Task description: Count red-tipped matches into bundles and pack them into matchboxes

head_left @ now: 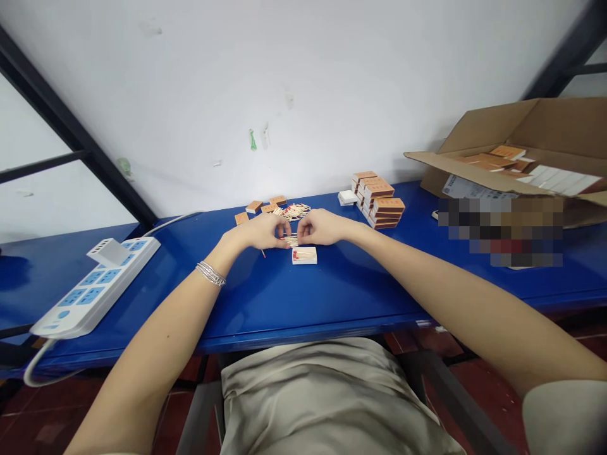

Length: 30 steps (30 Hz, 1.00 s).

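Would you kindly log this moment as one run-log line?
left hand: holds matches | right hand: same bundle | open tray: just before hands | stacked matchboxes: behind right

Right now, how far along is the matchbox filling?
Looks done: a stack of closed matchboxes stands on the blue table. In hand: the left hand and right hand pinch a small bundle of matches just behind an open tray already holding matches. Left: a loose match pile and several boxes beside it.

left hand (260,232): fingers pinched, arm outstretched | right hand (321,228): fingers curled, pinched, nearly meeting left
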Available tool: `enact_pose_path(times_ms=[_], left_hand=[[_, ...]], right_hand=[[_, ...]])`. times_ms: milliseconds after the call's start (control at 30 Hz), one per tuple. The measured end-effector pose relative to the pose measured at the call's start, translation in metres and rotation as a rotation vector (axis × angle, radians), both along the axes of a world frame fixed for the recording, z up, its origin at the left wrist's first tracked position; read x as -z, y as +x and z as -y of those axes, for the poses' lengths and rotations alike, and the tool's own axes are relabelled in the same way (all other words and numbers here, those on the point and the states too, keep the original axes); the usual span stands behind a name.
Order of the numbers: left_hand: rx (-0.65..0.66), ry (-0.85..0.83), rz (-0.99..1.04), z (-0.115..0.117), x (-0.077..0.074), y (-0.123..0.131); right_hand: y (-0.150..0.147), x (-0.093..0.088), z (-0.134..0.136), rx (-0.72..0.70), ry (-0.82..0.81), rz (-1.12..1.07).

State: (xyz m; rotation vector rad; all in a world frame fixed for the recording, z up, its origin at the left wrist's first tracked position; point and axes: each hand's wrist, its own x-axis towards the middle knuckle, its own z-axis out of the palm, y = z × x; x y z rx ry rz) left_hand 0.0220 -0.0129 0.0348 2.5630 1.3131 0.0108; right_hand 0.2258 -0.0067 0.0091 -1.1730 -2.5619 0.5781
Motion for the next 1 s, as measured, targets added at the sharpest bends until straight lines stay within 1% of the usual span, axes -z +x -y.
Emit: enact_pose_path(times_ms=[167, 267, 367, 467, 633, 833, 1000], left_hand=[[-0.014, 0.013, -0.002, 0.002, 0.0, 0.001], [-0.008, 0.03, -0.01, 0.001, 0.001, 0.001], [-0.002, 0.043, -0.012, 0.0, 0.001, 0.001], [-0.01, 0.039, -0.019, 0.001, 0.0, 0.002], [-0.028, 0.029, -0.029, 0.005, -0.005, 0.002], [-0.044, -0.027, -0.084, 0.002, -0.011, -0.009], [-0.077, -0.055, -0.071, -0.004, -0.009, -0.018]], right_hand=[[0.006, 0.002, -0.007, 0.002, -0.008, -0.056], [0.004, 0.006, -0.007, -0.008, -0.009, -0.056], [-0.001, 0.007, -0.004, 0.012, 0.007, -0.052], [-0.002, 0.007, -0.003, 0.02, 0.007, -0.057], [0.002, 0.004, -0.004, -0.017, -0.02, -0.044], [-0.001, 0.006, -0.004, 0.008, 0.001, -0.054], [-0.005, 0.011, -0.006, 0.025, 0.026, -0.074]])
